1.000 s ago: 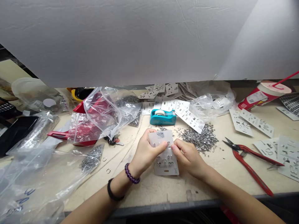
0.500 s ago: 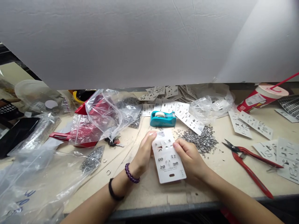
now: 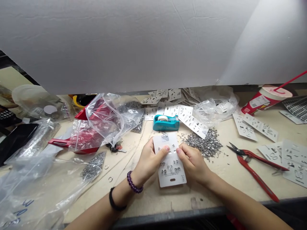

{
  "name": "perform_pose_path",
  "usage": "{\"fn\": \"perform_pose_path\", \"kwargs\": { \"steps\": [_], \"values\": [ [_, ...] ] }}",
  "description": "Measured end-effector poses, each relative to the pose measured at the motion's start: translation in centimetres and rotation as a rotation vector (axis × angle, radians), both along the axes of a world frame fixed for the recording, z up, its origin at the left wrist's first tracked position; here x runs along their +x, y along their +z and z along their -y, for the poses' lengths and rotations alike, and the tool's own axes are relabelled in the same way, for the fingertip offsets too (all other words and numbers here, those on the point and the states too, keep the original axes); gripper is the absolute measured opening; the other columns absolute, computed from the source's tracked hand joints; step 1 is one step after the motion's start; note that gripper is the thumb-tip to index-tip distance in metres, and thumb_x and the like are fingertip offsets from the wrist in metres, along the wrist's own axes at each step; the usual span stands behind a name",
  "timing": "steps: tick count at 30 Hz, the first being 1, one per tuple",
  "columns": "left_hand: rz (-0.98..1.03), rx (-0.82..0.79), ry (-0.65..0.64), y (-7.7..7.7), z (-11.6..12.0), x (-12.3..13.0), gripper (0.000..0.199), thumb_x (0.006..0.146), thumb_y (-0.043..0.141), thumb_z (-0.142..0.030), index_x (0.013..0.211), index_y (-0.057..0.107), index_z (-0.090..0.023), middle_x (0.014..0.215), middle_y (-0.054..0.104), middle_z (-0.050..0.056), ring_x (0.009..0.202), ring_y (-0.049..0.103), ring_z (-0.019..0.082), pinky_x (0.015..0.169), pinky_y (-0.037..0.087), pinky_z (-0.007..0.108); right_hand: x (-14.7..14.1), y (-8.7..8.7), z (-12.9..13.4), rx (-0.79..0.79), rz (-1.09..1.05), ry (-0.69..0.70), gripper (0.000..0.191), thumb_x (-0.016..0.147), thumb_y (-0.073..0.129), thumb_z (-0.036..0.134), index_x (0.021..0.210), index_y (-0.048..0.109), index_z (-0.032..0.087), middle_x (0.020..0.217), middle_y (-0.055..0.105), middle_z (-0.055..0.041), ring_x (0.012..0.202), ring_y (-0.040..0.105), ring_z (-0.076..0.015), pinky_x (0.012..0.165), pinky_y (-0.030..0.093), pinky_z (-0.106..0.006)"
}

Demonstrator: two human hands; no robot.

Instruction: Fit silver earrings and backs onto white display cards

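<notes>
Between my two hands is a white earring card [image 3: 171,179], held over the front of the table, with several small silver studs and hoops on its face. My left hand [image 3: 150,161] grips the card's left edge, its thumb lying across the front over some of the pieces. On the right edge, my right hand [image 3: 193,161] pinches the card with the thumb in front; the fingers behind are hidden. Just beyond stands a teal tape dispenser [image 3: 166,123] with a white roll. A heap of tiny silver pieces [image 3: 203,143] lies behind my right hand.
Red-handled pliers [image 3: 256,172] lie open at right, near more cards [image 3: 270,151]. A red cup [image 3: 259,100] with a straw leans behind them. Clear bags [image 3: 112,118] and a red scoop [image 3: 59,142] fill the left. A pale panel [image 3: 134,44] overhangs the back.
My left thumb has moved from the card's upper left edge inward onto its front. The view has shifted slightly; both hands still hold the card.
</notes>
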State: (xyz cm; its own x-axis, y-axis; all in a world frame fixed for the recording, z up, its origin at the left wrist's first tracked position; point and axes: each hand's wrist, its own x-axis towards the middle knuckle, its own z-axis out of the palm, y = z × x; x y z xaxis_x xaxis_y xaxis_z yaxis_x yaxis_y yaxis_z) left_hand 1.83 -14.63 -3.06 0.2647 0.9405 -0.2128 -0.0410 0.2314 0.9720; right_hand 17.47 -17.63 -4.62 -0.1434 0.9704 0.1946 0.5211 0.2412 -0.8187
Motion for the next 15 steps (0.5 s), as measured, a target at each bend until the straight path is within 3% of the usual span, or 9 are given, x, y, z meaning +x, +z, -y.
{"fn": "perform_pose_path", "kwargs": {
  "steps": [10, 15],
  "values": [
    [-0.035, -0.013, 0.0, 0.23, -0.11, 0.1, 0.03, 0.067, 0.068, -0.032, 0.086, 0.06, -0.012, 0.087, 0.068, 0.008, 0.076, 0.062, 0.018, 0.063, 0.049, 0.026, -0.25, -0.04, 0.15, 0.122, 0.07, -0.001, 0.027, 0.087, 0.036, 0.024, 0.061, 0.04, 0.02, 0.058, 0.048, 0.0005, 0.053, 0.045, -0.0115, 0.05, 0.034, -0.024],
    [0.022, -0.007, -0.039, 0.17, 0.03, 0.07, 0.024, 0.068, 0.068, -0.031, 0.082, 0.062, -0.012, 0.082, 0.068, 0.005, 0.07, 0.062, 0.015, 0.061, 0.048, 0.024, 0.03, 0.17, 0.07, 0.068, 0.037, 0.038, 0.028, 0.087, 0.037, 0.026, 0.06, 0.04, 0.02, 0.058, 0.047, 0.0012, 0.053, 0.044, -0.0108, 0.05, 0.034, -0.023]
  ]
}}
